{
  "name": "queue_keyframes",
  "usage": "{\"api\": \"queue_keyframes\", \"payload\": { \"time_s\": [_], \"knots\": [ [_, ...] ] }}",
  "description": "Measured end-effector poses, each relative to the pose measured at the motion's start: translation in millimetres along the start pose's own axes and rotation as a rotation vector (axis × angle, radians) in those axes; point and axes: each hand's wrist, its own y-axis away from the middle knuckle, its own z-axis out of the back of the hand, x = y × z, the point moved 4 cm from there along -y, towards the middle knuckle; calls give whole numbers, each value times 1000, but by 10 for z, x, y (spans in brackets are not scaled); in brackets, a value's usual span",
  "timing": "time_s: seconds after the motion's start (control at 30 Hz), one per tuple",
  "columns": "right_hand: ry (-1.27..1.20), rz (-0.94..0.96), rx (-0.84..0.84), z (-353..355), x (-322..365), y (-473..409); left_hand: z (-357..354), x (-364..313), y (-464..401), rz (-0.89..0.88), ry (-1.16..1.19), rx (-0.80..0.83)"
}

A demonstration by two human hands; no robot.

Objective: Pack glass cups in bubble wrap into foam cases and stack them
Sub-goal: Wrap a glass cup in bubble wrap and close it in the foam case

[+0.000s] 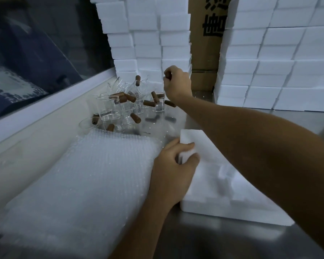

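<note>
— Clear glass cups with brown wooden handles (125, 107): where?
— Clustered far-left on the steel table (204, 238). The right hand (177, 82) curls round one brown handle above them.
— Left hand (173, 171)?
— Fingers pinch the white moulded foam case (223, 186) corner, beside the bubble wrap sheets (94, 176).

The left hand (173, 169) grips the far left corner of the open foam case (223, 186). Left of the case lies the bubble wrap (86, 184). Beyond the case, the right hand (177, 84) holds a brown handle above the glass cups (123, 107).
</note>
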Motion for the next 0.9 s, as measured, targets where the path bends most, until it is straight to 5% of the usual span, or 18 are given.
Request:
{"api": "queue_keyframes", "payload": {
  "time_s": [0.4,0.57,0.73,0.9],
  "knots": [
    [-643,-195,-104,1507,-116,1211,116,-156,75,43,86,-92],
    [-773,-250,-108,2067,-100,1767,250,-429,209,-279,-105,-283],
    [-896,-420,71,2206,-41,2104,103,-696,448,-531,-118,-161],
    [-879,-429,247,2194,30,2169,72,-753,472,-398,171,-84]
  ]
}}
